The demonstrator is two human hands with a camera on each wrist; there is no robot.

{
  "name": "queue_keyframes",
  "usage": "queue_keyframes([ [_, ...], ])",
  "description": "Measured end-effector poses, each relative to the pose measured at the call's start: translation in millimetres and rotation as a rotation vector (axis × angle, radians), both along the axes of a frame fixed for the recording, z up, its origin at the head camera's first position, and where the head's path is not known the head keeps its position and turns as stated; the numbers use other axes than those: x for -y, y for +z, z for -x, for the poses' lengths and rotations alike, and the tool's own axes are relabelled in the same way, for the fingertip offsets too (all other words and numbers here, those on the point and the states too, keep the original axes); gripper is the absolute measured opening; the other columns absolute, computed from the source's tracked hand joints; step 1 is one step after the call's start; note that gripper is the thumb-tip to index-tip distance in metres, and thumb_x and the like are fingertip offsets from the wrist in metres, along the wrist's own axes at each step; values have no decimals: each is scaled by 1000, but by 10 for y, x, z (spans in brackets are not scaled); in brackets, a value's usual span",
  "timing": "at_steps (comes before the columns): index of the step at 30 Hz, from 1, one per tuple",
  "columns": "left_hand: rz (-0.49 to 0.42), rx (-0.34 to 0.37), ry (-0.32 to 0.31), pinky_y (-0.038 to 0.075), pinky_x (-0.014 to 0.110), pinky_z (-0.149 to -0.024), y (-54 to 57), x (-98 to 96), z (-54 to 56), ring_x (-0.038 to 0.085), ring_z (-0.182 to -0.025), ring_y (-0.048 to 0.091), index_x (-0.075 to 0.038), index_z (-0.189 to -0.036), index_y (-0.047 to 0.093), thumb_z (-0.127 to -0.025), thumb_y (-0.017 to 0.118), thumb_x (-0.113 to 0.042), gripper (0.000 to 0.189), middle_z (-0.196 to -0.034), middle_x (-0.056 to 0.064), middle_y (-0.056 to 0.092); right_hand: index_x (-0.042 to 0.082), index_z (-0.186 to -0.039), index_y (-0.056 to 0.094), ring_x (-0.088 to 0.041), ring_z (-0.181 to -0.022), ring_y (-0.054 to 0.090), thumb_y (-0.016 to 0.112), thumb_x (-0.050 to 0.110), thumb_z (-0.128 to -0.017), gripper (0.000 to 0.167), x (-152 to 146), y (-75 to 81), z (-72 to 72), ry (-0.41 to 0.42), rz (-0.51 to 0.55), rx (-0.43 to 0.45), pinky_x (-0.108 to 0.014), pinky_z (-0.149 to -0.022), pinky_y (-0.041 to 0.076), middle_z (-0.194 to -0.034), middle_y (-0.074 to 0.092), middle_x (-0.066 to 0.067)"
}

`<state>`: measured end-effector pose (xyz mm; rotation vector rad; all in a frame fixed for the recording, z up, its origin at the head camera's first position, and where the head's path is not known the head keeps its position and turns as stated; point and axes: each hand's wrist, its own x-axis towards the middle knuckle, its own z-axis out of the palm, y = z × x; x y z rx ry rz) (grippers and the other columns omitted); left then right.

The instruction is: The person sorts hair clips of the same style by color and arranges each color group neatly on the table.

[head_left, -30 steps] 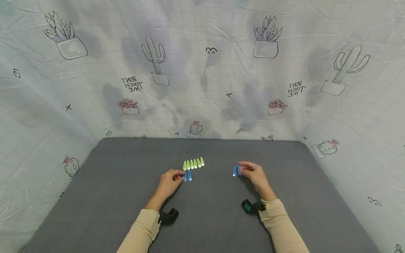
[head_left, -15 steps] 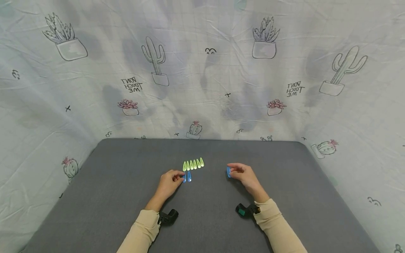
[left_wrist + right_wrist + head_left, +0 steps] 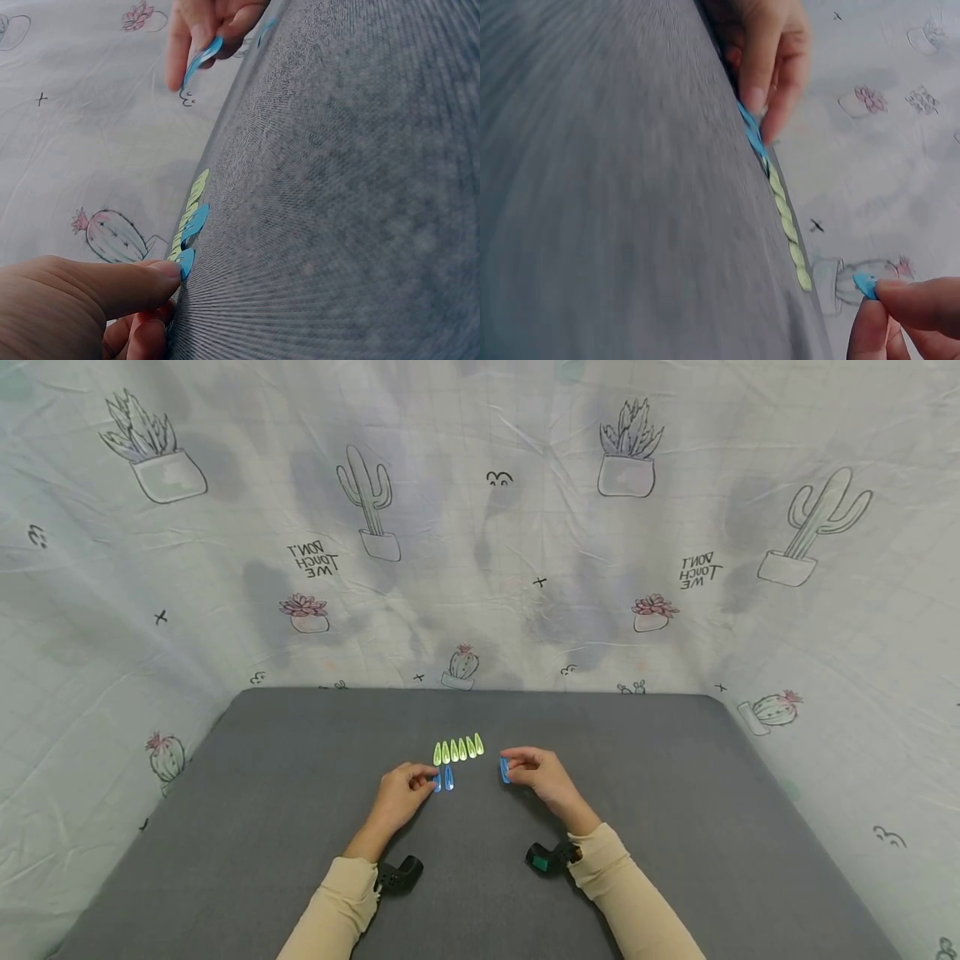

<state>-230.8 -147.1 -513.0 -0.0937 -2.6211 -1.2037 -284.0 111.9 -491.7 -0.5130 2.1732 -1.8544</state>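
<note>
My left hand (image 3: 401,793) rests on the table, thumb and fingertips pinching the leftmost blue snap hair clip (image 3: 186,264). Just right of it lies a second blue hair clip (image 3: 449,777). Behind these, several yellow-green hair clips (image 3: 458,749) form a slanting row. My right hand (image 3: 547,783) pinches another blue hair clip (image 3: 505,769) between thumb and fingers, to the right of the rows. In the right wrist view this held clip (image 3: 866,285) is raised off the surface. One more blue piece (image 3: 266,31) shows beyond the right hand in the left wrist view.
A dark grey cloth-covered table (image 3: 480,893) lies under both hands. White fabric (image 3: 465,527) printed with cactus drawings hangs behind and at both sides. Black wrist cameras (image 3: 401,875) sit on both wrists.
My right hand has moved left with the blue hair clip, toward the rows. The other blue clip on the right is out of sight in the head view. My left hand stays put.
</note>
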Motion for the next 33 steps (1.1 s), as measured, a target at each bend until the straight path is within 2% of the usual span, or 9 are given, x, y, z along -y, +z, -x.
queue_keyframes([
  [4,-1,0,-1,39,23,-58,19,2,-6,9,-64,47,-7,-93,74,-80,73,-6,13,-72,0,54,-12,-119,58,-6,-76,58,64,-6,-83,37,143,-16,4,10,2,19,-20,-69,48,-92,63,-17],
  [8,-1,-4,-6,39,23,-58,35,0,-13,9,-64,47,-7,-93,74,-80,73,-6,13,-72,0,55,-12,-117,60,-6,-75,58,63,-8,-82,35,290,-25,3,-1,-12,22,-20,-68,48,-94,62,-24],
  [18,8,-13,1,39,23,-56,23,5,10,8,-62,47,-7,-91,74,-79,74,-6,12,-71,0,55,-4,-111,67,-8,-73,58,65,-6,-82,29,610,-37,4,1,-142,-26,-24,-66,50,-91,66,-19],
  [28,0,-38,-7,39,22,-56,9,20,15,8,-61,47,-5,-91,74,-78,74,-4,12,-70,1,55,2,-106,71,-8,-68,57,66,-3,-81,26,797,2,8,-11,-307,-116,-22,-59,47,-83,67,-9],
  [33,4,-51,-12,39,22,-55,15,29,12,7,-61,47,-5,-90,74,-78,74,-5,12,-70,0,55,6,-104,72,-7,-67,57,65,-1,-81,25,844,1,5,-22,-404,-189,-22,-57,45,-80,68,-4],
])
